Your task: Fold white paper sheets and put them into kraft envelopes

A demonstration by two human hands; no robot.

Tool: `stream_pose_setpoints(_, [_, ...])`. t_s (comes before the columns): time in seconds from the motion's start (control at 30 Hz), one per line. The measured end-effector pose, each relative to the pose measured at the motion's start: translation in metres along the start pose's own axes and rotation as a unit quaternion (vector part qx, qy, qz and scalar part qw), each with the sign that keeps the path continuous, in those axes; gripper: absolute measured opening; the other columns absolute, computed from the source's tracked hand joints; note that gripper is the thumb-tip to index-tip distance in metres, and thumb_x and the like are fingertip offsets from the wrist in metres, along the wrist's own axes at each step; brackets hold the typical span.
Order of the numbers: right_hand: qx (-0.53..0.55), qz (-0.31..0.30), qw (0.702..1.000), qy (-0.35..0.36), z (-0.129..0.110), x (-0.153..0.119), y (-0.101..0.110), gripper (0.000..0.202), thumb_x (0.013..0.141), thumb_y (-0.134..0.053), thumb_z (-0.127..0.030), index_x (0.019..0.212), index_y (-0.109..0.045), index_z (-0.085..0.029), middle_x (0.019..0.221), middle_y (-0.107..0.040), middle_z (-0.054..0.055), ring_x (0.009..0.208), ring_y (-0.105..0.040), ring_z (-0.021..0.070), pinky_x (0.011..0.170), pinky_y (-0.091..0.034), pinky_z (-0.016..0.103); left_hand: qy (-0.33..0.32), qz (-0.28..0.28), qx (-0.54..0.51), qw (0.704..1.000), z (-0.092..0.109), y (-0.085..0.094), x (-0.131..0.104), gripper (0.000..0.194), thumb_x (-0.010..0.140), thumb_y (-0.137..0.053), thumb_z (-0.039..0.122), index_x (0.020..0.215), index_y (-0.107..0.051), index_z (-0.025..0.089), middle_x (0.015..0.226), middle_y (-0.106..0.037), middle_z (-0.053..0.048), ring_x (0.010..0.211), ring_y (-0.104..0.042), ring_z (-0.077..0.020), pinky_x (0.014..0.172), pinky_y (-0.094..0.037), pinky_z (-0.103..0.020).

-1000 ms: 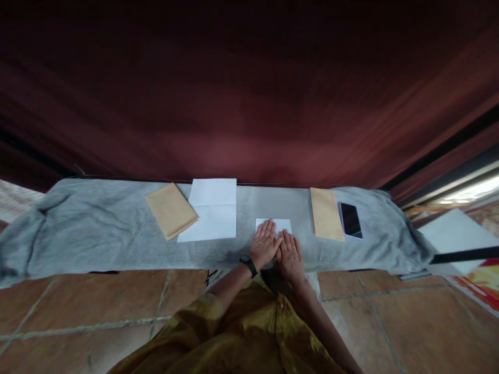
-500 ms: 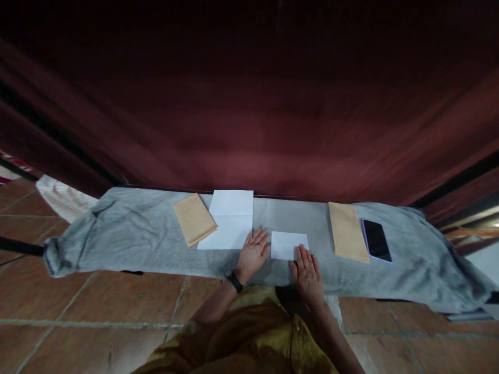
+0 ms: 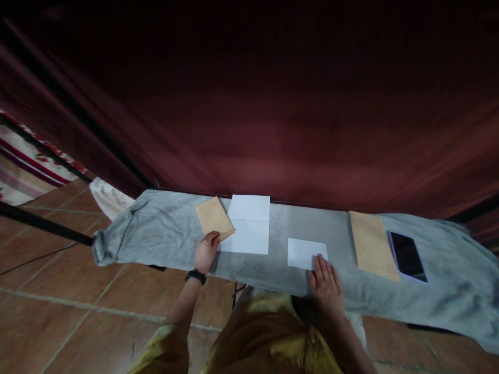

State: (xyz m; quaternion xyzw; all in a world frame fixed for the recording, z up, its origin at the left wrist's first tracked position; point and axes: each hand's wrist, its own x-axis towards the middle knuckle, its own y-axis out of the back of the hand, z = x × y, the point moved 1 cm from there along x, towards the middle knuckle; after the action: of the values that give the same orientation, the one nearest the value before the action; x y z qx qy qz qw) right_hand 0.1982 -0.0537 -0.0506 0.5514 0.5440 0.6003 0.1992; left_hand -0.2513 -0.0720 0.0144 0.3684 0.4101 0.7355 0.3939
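My left hand [image 3: 206,252], with a dark band on its wrist, pinches the near corner of a tan paper envelope [image 3: 213,215]. That envelope overlaps the left edge of a creased white sheet [image 3: 251,228], which lies flat. My right hand [image 3: 326,283] rests flat, fingers stretched out, its tips on the lower right corner of a smaller white folded paper [image 3: 306,253]. Farther right lies a second tan envelope [image 3: 373,244], with a dark-screened phone [image 3: 407,257] beside it.
A grey cloth [image 3: 163,228] covers the long narrow surface, wrinkled at both ends. Behind it rises a dark red panel [image 3: 249,130]. Brown floor tiles [image 3: 97,332] show below, and a black bar [image 3: 42,223] juts in at the left.
My left hand has moved left from beside the white papers and taken hold of the left envelope's corner. My right hand stays on the small paper. The view has shifted left.
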Motion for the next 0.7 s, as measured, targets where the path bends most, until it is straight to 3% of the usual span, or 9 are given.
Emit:
stream_pose_setpoints(0.17, [-0.013,0.01,1.0,-0.004,0.001,0.0,-0.003,0.056,0.102,-0.037,-0.034,0.154,-0.036,-0.014,0.155,-0.043,0.016,0.141,-0.043,0.0296,0.117,-0.031,0.052,0.034,0.011,0.03,0.999,0.007,0.007,0.002,0.027,0.094,-0.041,0.023,0.104,-0.066,0.019,0.105,-0.075,-0.009,0.092,-0.07,-0.0231,0.083,-0.055,-0.035])
stream_pose_setpoints(0.27, [-0.003,0.013,1.0,-0.001,0.005,-0.001,-0.005,0.056,0.102,-0.035,-0.037,0.154,-0.037,-0.015,0.155,-0.044,0.015,0.14,-0.045,0.0296,0.117,-0.032,0.052,0.001,0.057,0.084,0.995,0.027,0.022,-0.002,0.029,0.098,-0.037,0.024,0.107,-0.064,0.018,0.102,-0.072,-0.01,0.096,-0.067,-0.0256,0.087,-0.052,-0.038])
stream_pose_setpoints(0.37, [0.026,0.019,0.999,-0.012,0.004,0.003,-0.005,0.053,0.103,-0.035,-0.038,0.151,-0.041,-0.018,0.154,-0.045,0.015,0.141,-0.044,0.0309,0.117,-0.031,0.056,-0.105,0.093,0.146,0.979,0.066,0.033,-0.015,0.027,0.099,-0.038,0.024,0.103,-0.064,0.019,0.098,-0.069,-0.011,0.098,-0.063,-0.0278,0.088,-0.05,-0.04])
stream_pose_setpoints(0.5, [0.188,0.007,0.978,-0.086,-0.023,0.025,0.002,0.054,0.102,-0.035,-0.046,0.146,-0.049,-0.018,0.151,-0.05,0.015,0.14,-0.046,0.0312,0.113,-0.038,0.056,-0.224,0.024,0.135,0.965,0.137,0.019,-0.051,0.023,0.099,-0.04,0.022,0.097,-0.063,0.022,0.094,-0.067,-0.009,0.091,-0.063,-0.0256,0.078,-0.051,-0.037])
stream_pose_setpoints(0.57, [0.342,-0.045,0.925,-0.158,-0.046,0.04,0.006,0.054,0.101,-0.036,-0.051,0.144,-0.051,-0.023,0.143,-0.058,0.013,0.132,-0.055,0.028,0.108,-0.046,0.049,-0.257,-0.012,0.109,0.96,0.171,0.003,-0.073,0.023,0.099,-0.041,0.02,0.097,-0.063,0.023,0.094,-0.068,-0.008,0.092,-0.064,-0.0247,0.078,-0.052,-0.037])
stream_pose_setpoints(0.7, [0.603,-0.159,0.747,-0.23,-0.082,0.062,0.018,0.053,0.096,-0.043,-0.058,0.13,-0.063,-0.023,0.117,-0.072,0.009,0.112,-0.066,0.0271,0.095,-0.054,0.044,-0.31,-0.064,0.069,0.946,0.214,-0.026,-0.11,0.024,0.093,-0.046,0.011,0.106,-0.063,0.022,0.101,-0.069,-0.008,0.095,-0.066,-0.0243,0.078,-0.054,-0.036])
